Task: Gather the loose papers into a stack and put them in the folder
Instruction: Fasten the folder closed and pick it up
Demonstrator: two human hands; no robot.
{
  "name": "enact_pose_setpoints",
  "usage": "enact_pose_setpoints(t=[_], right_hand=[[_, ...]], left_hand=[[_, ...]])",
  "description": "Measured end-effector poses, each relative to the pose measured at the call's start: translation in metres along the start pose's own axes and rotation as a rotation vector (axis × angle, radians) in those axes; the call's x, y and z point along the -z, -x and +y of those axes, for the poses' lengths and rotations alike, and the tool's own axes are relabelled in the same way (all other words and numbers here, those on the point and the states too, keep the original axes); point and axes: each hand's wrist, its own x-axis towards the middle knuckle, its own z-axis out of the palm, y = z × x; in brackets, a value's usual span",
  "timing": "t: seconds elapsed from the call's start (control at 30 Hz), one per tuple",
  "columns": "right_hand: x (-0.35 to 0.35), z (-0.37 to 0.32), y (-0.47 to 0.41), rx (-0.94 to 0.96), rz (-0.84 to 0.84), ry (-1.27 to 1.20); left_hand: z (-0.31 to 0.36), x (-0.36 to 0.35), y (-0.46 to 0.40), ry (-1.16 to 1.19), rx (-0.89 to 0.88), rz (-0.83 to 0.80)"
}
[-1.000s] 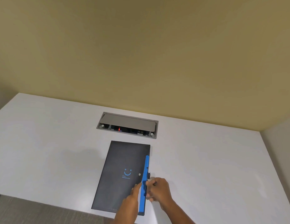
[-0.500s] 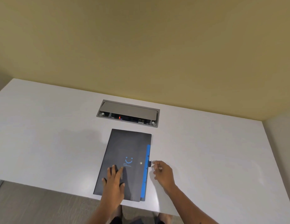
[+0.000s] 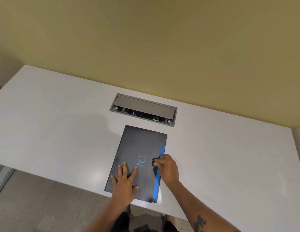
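A dark grey folder (image 3: 142, 144) with a blue smiley print and a blue strip (image 3: 158, 178) along its right edge lies closed on the white table (image 3: 62, 131), near the front edge. My left hand (image 3: 125, 180) rests flat on the folder's lower half, fingers spread. My right hand (image 3: 166, 168) sits at the folder's right edge, its fingers pinched on the small dark clasp tab (image 3: 154, 162) over the cover. No loose papers are in view.
A grey cable box (image 3: 143, 109) with a half-open lid is set into the table just beyond the folder. A yellow wall stands behind the table. Grey carpet shows below the front edge.
The folder's flap went from raised to flat. My left hand moved onto the cover and spread out. My right hand came from beside the edge onto the clasp tab.
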Motion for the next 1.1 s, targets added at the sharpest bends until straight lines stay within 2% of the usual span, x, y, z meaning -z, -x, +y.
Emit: enact_pose_setpoints(t=[0.33,0.6,0.93,1.03,1.1], right_hand=[[-0.018,0.003,-0.012,-0.081,0.010,0.091],[-0.020,-0.005,-0.024,-0.096,-0.057,0.247],[-0.031,-0.007,-0.027,-0.021,-0.055,0.355],[-0.027,-0.009,-0.023,-0.032,-0.031,0.342],[-0.024,-0.004,-0.017,-0.021,0.033,0.276]], left_hand=[[-0.001,0.000,0.000,0.024,-0.019,-0.011],[-0.001,-0.002,0.002,0.031,-0.029,-0.002],[0.003,0.006,0.008,0.032,-0.039,-0.001],[0.001,0.011,0.011,0.172,-0.031,0.080],[-0.006,0.021,0.012,0.449,-0.003,0.257]])
